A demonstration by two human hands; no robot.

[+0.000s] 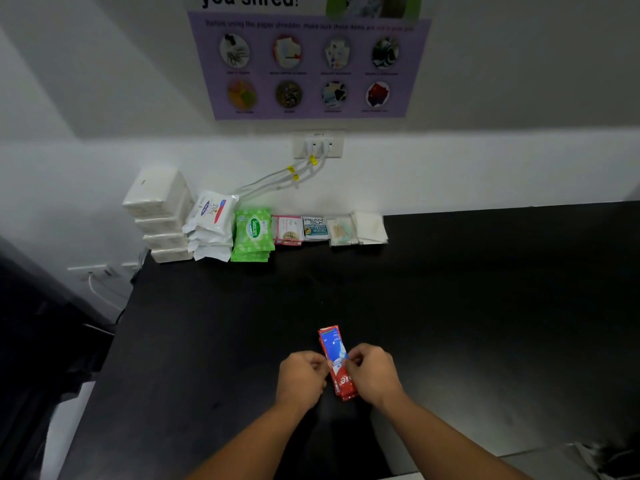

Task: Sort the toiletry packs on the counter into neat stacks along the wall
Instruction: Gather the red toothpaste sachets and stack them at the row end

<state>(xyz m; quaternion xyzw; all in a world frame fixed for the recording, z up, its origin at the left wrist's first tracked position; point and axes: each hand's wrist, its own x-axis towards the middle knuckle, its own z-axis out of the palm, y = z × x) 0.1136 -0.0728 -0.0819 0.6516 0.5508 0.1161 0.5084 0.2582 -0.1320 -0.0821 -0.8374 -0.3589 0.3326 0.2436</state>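
Red-and-blue toothpaste sachets (333, 344) sit as a small stack on the black bench (485, 306), near its front edge and well apart from the wall. My left hand (303, 377) and right hand (373, 373) hold the stack from either side, fingers (352, 362) curled and clamped on its long edges.

Row against the wall, left to right:
- white tissue packs (159, 216), four high
- Dove wipes (212, 221), a leaning stack
- green Sanicare wipes (252, 237)
- pink sachets (287, 230)
- Cream Silk sachets (315, 228)
- clear packs (342, 232)
- white sachets (370, 226)

Above the row is a wall outlet (318, 145). White cables (277, 181) with yellow tags run down from it behind the Dove wipes. A purple poster (308, 64) hangs higher up.
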